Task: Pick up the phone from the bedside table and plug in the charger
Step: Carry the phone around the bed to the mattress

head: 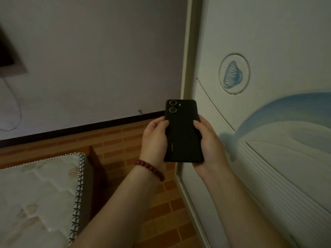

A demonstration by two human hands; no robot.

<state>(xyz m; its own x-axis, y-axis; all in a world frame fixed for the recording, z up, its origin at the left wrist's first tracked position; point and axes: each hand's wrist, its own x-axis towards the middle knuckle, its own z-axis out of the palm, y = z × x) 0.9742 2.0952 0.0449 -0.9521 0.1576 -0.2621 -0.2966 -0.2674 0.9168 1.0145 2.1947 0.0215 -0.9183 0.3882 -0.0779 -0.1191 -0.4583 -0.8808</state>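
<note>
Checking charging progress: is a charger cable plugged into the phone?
No: the phone, held back-up between the left hand and right hand, shows no cable at any visible edge.

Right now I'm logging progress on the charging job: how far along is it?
Done: the black phone is picked up, its back and camera lenses facing the viewer. In hand: the left hand and right hand both grip its sides over the brick-pattern floor. Left: plugging in. No plug is in the phone; a thin cable hangs by the far wall.
</note>
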